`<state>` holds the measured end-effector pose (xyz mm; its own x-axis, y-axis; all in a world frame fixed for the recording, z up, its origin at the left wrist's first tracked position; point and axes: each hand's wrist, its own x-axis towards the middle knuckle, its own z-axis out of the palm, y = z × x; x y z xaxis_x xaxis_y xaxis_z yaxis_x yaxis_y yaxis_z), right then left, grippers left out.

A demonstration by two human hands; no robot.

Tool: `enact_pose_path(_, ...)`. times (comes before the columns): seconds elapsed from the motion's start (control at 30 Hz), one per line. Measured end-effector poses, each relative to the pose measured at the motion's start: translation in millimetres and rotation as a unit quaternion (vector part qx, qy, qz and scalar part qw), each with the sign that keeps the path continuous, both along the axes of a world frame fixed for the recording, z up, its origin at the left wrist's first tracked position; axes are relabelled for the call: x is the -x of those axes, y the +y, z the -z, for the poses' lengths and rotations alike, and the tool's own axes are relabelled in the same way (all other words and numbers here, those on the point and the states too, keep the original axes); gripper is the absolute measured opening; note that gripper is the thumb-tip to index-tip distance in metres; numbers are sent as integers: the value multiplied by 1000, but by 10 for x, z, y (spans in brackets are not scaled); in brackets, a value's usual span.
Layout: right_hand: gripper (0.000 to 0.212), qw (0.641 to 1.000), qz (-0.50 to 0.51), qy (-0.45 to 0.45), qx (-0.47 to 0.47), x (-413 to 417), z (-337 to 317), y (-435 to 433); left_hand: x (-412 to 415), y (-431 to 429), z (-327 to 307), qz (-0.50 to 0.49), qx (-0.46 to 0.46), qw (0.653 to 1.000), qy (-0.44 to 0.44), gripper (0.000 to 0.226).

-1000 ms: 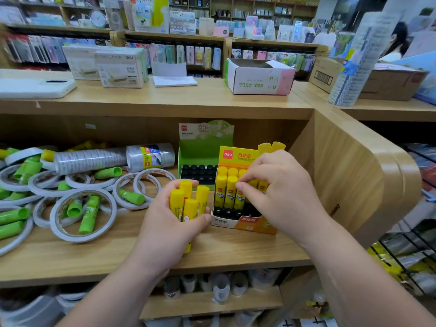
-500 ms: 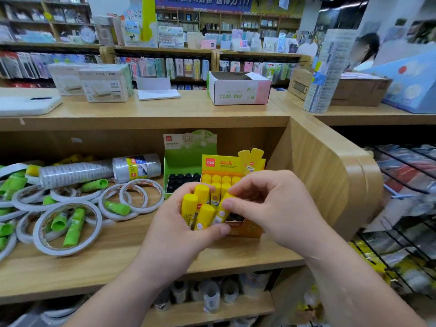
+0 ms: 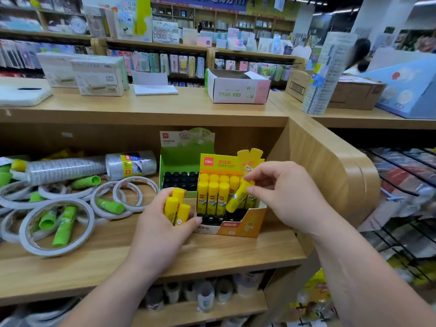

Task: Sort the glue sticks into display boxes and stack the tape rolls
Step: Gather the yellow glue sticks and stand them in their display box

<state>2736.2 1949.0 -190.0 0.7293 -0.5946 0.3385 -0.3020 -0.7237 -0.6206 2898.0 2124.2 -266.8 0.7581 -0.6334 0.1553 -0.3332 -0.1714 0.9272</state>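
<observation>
Fingers (image 3: 256, 190) of the right hand (image 3: 283, 199): curled, with thumb and forefinger pinching one yellow glue stick (image 3: 237, 197) by its upper end, over the right half of the yellow box (image 3: 236, 228).
Fingers (image 3: 190, 223) of the left hand (image 3: 162, 230): wrapped round a bunch of three yellow sticks (image 3: 175, 206), just left of the yellow box's front corner.
Held stick, axis: tilted, upper end toward the right hand and lower end pointing down-left at the dark front row of the yellow box. Which end carries the cap cannot be told.
Bunch of three, axis: parallel and near upright, tops leaning slightly away.
Handling, judged: light, stiff plastic tubes, smooth and liable to slip. Best held near the top, so the lower end can be steered in.
Yellow box: stands on the shelf (image 3: 118, 256). Its back rows are filled with upright sticks and its front row is mostly unfilled.
Loose stock: tape rolls (image 3: 56, 227) lie flat and unstacked well left of the yellow box, with green glue sticks (image 3: 64, 226) lying among them at mixed angles.
Green box (image 3: 186, 156): directly behind the yellow box, to its left, touching or nearly so.
Wrapped tape packs (image 3: 131, 165): lying on their sides, left of the yellow box and further back.
</observation>
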Motion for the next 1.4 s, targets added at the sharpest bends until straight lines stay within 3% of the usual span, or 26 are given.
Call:
enact_pose_path(0.3, 7, 991, -5, 70, 114, -157, 27, 132, 4, 4, 32, -2, -3, 999, -45, 48)
enact_pose_path(0.47, 17, 985, 20, 86, 150, -209, 17, 124, -9, -3, 36, 6, -5, 999, -43, 45)
enact_pose_path(0.63, 18, 995, 6, 56, 85, -144, -41, 36, -41, -4, 36, 9, -13, 999, -32, 46)
enact_pose_path(0.8, 14, 995, -23, 38, 90, -132, 18, 11, -44, -13, 39, 7, -14, 1000, -27, 49)
enact_pose_path(1.2, 13, 977, 60, 45, 201, -150, 61, 39, -46, -3, 26, 14, -25, 999, -32, 46)
enact_pose_path(1.4, 11, 979, 59, 50, 187, -155, 57, 94, -33, 5, 19, 10, -27, 999, -36, 45)
